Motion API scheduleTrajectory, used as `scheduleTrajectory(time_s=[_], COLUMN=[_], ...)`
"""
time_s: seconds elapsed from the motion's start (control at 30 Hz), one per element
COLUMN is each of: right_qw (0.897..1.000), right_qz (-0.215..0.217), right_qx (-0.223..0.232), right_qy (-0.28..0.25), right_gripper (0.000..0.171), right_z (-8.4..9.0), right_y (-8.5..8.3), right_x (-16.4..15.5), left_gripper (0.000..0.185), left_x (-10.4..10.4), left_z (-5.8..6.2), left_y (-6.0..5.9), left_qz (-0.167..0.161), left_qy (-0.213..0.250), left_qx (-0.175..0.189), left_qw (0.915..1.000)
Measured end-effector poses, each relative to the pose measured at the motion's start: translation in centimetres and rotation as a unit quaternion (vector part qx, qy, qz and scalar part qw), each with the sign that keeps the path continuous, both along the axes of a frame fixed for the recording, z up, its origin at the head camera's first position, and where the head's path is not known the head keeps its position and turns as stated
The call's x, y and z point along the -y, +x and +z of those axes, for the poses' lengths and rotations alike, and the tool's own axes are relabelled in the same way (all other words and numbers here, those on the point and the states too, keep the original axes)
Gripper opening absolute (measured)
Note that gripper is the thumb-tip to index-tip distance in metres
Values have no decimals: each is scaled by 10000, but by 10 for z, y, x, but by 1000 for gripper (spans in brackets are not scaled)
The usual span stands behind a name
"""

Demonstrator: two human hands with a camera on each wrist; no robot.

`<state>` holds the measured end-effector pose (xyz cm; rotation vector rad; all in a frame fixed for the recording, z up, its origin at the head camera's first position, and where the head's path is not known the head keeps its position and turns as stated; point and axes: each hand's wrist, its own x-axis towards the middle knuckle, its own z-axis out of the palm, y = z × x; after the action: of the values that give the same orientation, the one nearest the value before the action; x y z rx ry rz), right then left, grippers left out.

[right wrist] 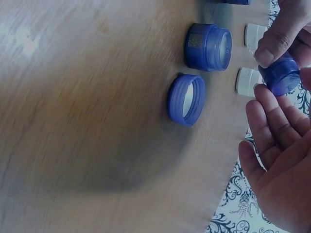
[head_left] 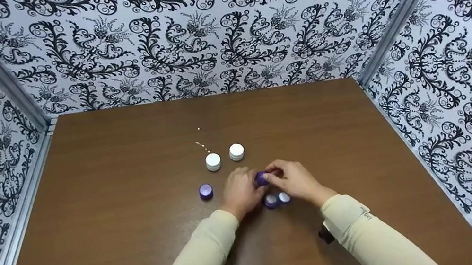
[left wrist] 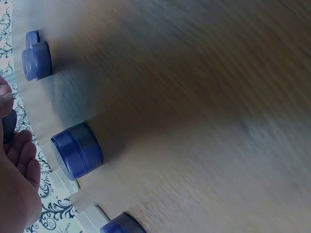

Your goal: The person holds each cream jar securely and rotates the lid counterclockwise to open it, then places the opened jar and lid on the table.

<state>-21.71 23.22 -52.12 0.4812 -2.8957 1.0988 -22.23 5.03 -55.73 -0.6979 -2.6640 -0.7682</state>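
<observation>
Both hands meet over the middle of the brown table. My left hand and right hand hold a small purple jar between their fingertips, just above the tabletop. In the right wrist view the jar is pinched between a finger from above and the fingertips of my right hand, palm up below it. My left hand shows only at the edge of the left wrist view. Just below the hands, an open purple jar stands beside a loose purple lid.
Two white jars stand just beyond the hands. Left of my left hand stands another purple jar. A few white specks lie farther back. Patterned walls enclose the table on three sides.
</observation>
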Motion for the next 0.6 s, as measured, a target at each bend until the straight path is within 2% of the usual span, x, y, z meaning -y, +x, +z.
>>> scheduleTrajectory(time_s=[0.2, 0.6], right_qw=[9998, 9986], right_qz=[91, 317], right_qx=[108, 109], right_qy=[-163, -413], right_gripper=[19, 24], right_z=[-1, 0], right_y=[-1, -1], right_x=[0, -1], left_gripper=[33, 32], left_x=[0, 1], left_z=[0, 2], left_y=[0, -1], left_qz=[-21, -30], left_qy=[-32, -51], left_qx=[-3, 98], left_qw=[10000, 9999])
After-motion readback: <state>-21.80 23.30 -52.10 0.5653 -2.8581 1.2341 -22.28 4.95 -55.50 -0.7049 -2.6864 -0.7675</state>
